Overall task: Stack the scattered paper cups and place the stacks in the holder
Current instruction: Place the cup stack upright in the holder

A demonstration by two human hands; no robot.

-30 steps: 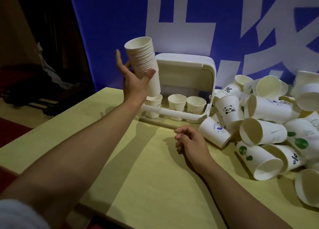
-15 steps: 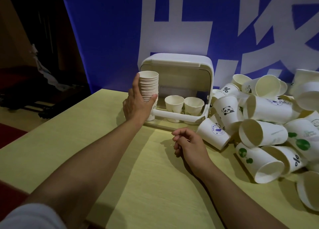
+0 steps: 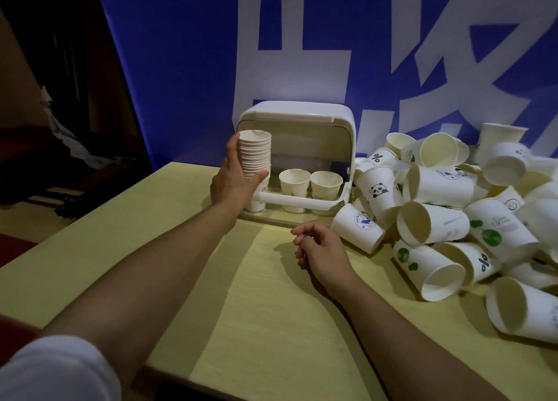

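The left hand (image 3: 231, 183) wraps its fingers (image 3: 260, 177) around the tall white paper cup stack (image 3: 255, 154) to stand it in the white plastic holder (image 3: 332, 123), while the right hand (image 3: 323, 249) rests loosely curled and holding nothing on the yellow counter (image 3: 241, 310).

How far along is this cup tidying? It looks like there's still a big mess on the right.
Partly done. A tall stack of cups stands in the left slot of the white holder, with the left hand keeping its grip on it. Two more cups sit beside it in the holder. The right hand rests on the table, holding nothing. Most work remains: the pile of loose cups on the right is unstacked.
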